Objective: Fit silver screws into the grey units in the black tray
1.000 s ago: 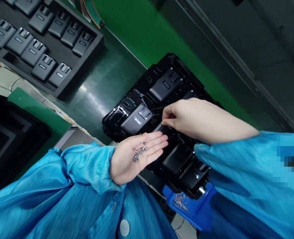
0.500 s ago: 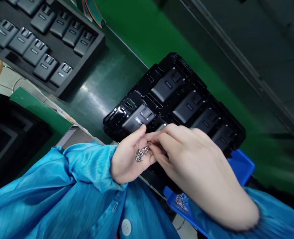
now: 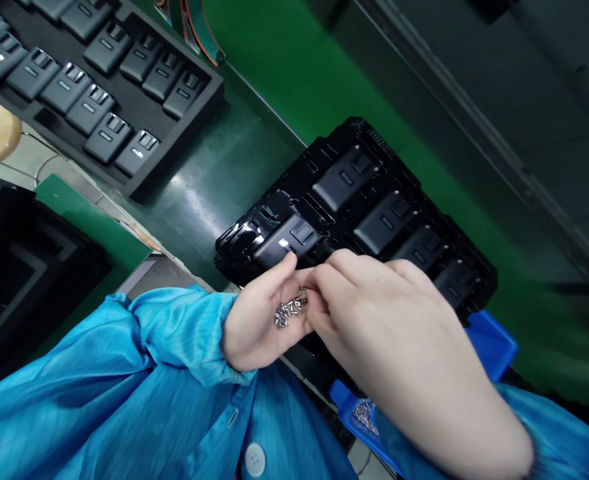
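My left hand [image 3: 257, 320] is held palm up and cupped, with a small heap of silver screws [image 3: 289, 312] lying in it. My right hand [image 3: 399, 347] lies over the left fingers, its fingertips pinched down into the heap. Whether a screw sits between them is hidden. Just beyond both hands lies a glossy black tray [image 3: 364, 133] with several dark grey housings [image 3: 347, 179] set in its pockets. Both arms wear blue sleeves.
A second black tray [image 3: 124, 183] with rows of grey housings lies at the upper left on the green bench [image 3: 284, 60]. A blue bin [image 3: 494, 343] holding screws sits under my right wrist. A black moulded holder [image 3: 19, 267] stands at the left.
My right hand left the tray, came back over my left palm and pinched into the screws. My left fingers curled up. The view shifted slightly.
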The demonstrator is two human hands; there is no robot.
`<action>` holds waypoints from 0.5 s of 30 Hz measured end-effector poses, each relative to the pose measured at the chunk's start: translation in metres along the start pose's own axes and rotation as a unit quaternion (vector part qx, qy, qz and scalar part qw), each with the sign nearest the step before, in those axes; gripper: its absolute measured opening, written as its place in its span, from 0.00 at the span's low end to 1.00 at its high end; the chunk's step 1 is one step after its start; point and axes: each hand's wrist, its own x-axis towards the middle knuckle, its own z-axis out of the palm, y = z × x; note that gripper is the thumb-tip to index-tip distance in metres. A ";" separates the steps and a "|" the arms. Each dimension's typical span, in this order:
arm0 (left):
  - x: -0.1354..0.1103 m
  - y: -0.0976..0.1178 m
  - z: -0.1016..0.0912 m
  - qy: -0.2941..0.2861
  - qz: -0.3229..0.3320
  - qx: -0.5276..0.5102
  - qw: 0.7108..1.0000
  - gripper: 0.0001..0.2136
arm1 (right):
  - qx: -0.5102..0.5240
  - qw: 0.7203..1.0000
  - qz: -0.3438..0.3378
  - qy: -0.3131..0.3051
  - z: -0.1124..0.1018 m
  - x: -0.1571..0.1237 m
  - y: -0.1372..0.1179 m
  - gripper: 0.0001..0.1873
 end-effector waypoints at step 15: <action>-0.025 0.033 -0.010 0.074 0.080 -0.048 0.993 0.29 | -0.059 0.996 0.065 0.013 0.045 0.021 0.053 0.15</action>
